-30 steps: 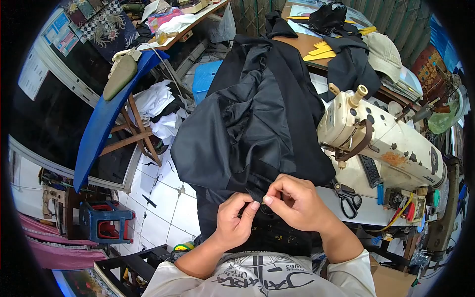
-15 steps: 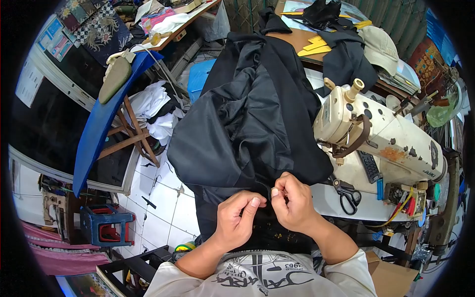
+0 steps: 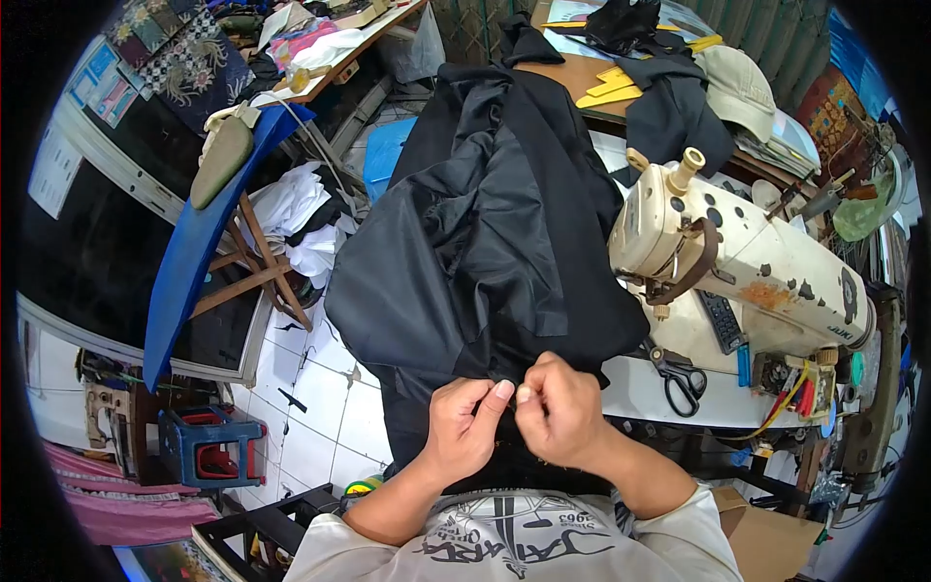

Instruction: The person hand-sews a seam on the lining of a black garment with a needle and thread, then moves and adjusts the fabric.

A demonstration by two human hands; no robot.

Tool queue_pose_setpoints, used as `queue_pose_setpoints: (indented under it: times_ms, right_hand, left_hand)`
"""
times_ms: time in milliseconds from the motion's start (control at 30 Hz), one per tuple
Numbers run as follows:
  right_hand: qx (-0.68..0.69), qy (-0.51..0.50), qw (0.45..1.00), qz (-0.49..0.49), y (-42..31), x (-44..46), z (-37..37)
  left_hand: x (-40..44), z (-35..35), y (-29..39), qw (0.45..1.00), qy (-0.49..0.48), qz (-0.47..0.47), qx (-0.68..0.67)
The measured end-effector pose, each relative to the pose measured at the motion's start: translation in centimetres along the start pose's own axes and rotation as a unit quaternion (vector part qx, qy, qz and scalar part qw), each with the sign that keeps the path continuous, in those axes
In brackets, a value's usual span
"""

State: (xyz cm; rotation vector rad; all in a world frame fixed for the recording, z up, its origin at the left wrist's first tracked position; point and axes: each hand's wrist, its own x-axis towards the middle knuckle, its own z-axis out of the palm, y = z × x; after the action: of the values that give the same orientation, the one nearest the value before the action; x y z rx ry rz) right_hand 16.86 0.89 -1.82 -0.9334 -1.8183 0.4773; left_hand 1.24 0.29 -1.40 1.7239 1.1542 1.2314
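A black lined garment [image 3: 407, 291] lies spread in front of me, its shiny lining facing up and its near edge reaching my hands. My left hand [image 3: 464, 427] is closed at that edge, thumb pressed on the curled fingers, with black cloth at its fingertips. Close beside it, my right hand [image 3: 558, 412] is closed in a pinch. Whatever sits between its thumb and finger is too small to make out. The two thumbs point toward each other, with a small gap between them.
A cream sewing machine [image 3: 747, 262] stands to the right on its table. Black scissors [image 3: 679, 380] and a dark remote control [image 3: 721, 323] lie near it. On the left are a blue ironing board [image 3: 208, 262] and a blue stool [image 3: 208, 446].
My right hand has come down and slightly left, closer to my left hand. My left thumb has shifted slightly up. The garment's near edge has moved slightly.
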Motion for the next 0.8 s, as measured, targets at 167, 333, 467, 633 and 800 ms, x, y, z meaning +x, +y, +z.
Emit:
queue_pose_setpoints:
  times_ms: [167, 333, 467, 633, 800]
  right_hand:
    - [-0.037, 0.079, 0.995, 0.054, 2.1, 0.7, -0.6]
    - [0.109, 0.037, 0.989, 0.089, 0.4, -0.1, -1.9]
    - [0.119, 0.033, 0.99, 0.064, 1.0, -0.5, -2.9]
    - [0.079, 0.007, 0.995, 0.065, -1.0, -0.1, -3.4]
    - [0.001, 0.0, 0.999, 0.052, -1.6, 0.4, -3.0]
  left_hand:
    - [-1.6, -0.5, -0.7, 0.997, 0.072, -0.016, 0.017]
    - [-1.2, 0.5, -0.5, 0.959, 0.086, -0.126, -0.238]
    - [-1.5, -0.1, -0.6, 0.947, 0.057, -0.145, -0.282]
    - [-1.1, 0.1, 0.6, 0.947, 0.051, -0.148, -0.281]
    - [-1.4, 0.1, 0.3, 0.962, 0.058, -0.138, -0.228]
